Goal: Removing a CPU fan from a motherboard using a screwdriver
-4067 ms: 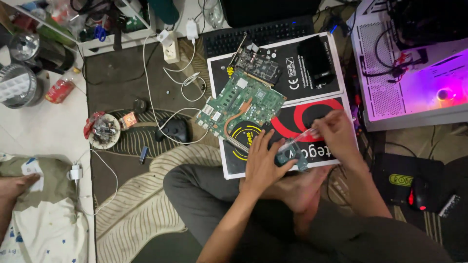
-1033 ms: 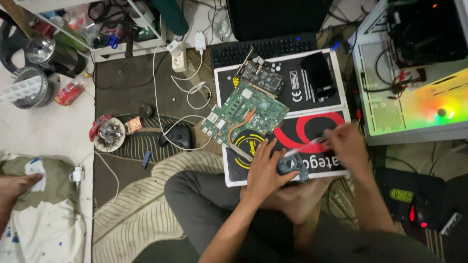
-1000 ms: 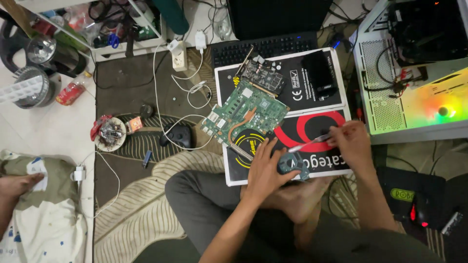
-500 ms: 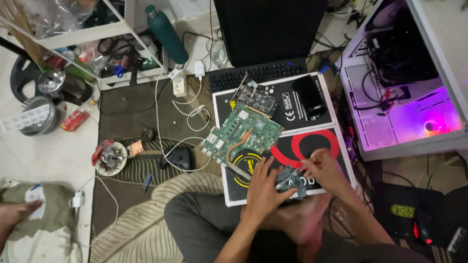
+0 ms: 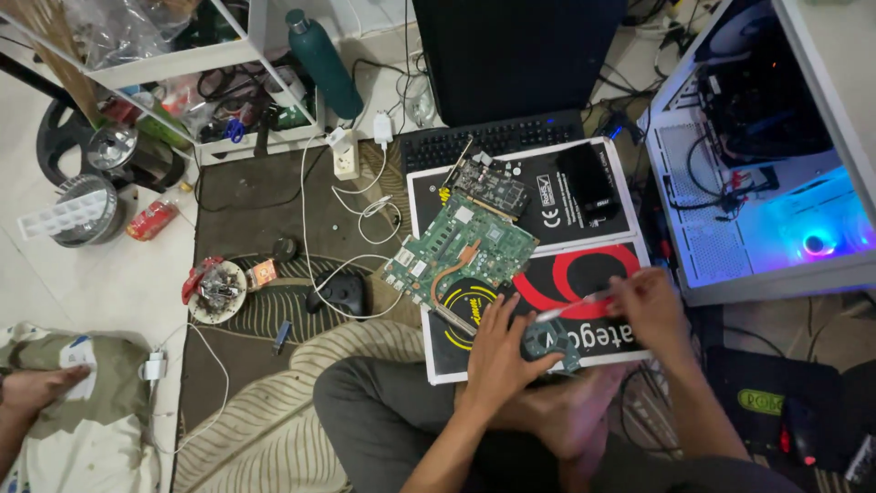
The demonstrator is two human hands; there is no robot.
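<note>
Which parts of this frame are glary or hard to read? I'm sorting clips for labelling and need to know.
Head view: the open computer case glows blue-white inside, washing out detail there; the left hand and right hand are evenly lit but slightly soft, and the small part under them is too small to resolve; the green circuit board reads clearly; edges bow from wide-angle distortion.

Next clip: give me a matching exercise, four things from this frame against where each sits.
Things:
1. green circuit board
2. keyboard
3. teal bottle
4. small fan part

Places:
A. leaning by the white shelf
B. under the left hand
C. on the flat black box, above the left hand
D. in front of the dark monitor

Pairs: 1-C, 2-D, 3-A, 4-B
</note>
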